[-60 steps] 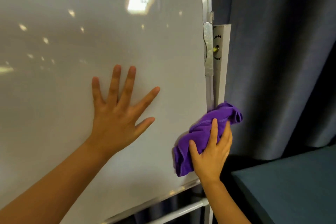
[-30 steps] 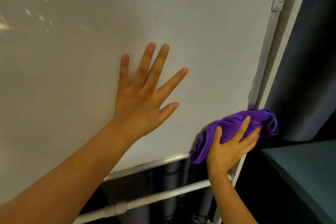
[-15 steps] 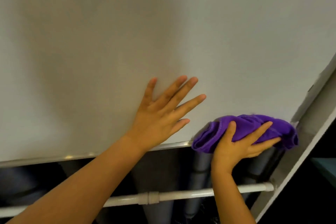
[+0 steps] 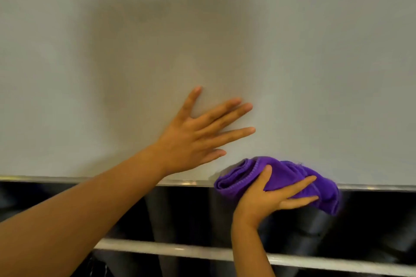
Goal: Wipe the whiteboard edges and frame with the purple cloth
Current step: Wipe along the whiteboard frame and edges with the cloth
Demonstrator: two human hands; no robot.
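The whiteboard (image 4: 202, 29) fills the upper part of the view, and its silver bottom frame edge (image 4: 45, 179) runs across below it. My right hand (image 4: 267, 198) grips the bunched purple cloth (image 4: 283, 177) and presses it onto the bottom frame edge, right of centre. My left hand (image 4: 198, 137) lies flat on the board surface just above the edge, fingers spread and pointing right, holding nothing. The cloth hides a stretch of the frame.
A white horizontal stand bar (image 4: 180, 251) runs below the board. Dark curtain folds (image 4: 184, 213) hang behind, between the frame and the bar.
My right hand has carried the cloth down the right frame edge, round the lower corner and leftward along the bottom edge. My left hand slid lower on the board and turned rightward.
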